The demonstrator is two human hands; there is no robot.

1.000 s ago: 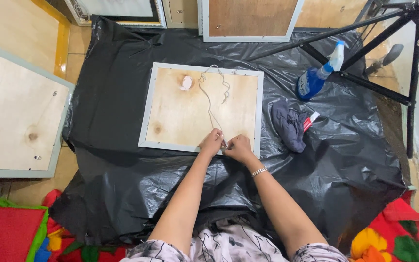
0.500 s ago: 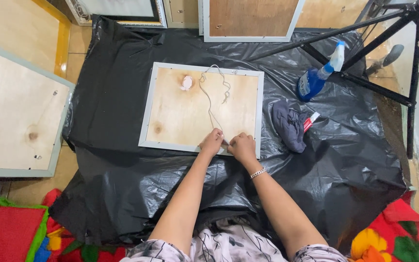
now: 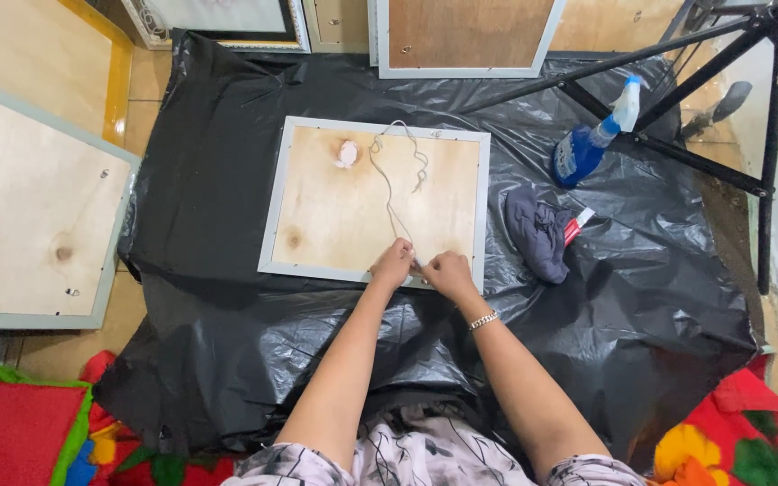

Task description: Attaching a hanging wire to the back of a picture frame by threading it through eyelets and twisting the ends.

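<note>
A wooden board with a grey frame [image 3: 317,207] lies face down on black plastic sheeting [image 3: 227,360]. A thin light string [image 3: 393,184] loops across the board from its far edge to its near edge. My left hand [image 3: 394,265] and my right hand [image 3: 447,271] meet at the near edge of the frame, both pinching the end of the string there. A small white wad [image 3: 347,154] rests on the board near its far edge.
A blue spray bottle [image 3: 587,144], a dark crumpled cloth [image 3: 538,232] and a small red-and-white tube [image 3: 578,225] lie right of the board. Black tripod legs [image 3: 677,153] stand at the right. Other framed boards sit at the left [image 3: 29,207] and top [image 3: 461,36].
My hands have stayed at the near edge of the frame, shifting only slightly as the fingers work the string. Nothing else has moved.
</note>
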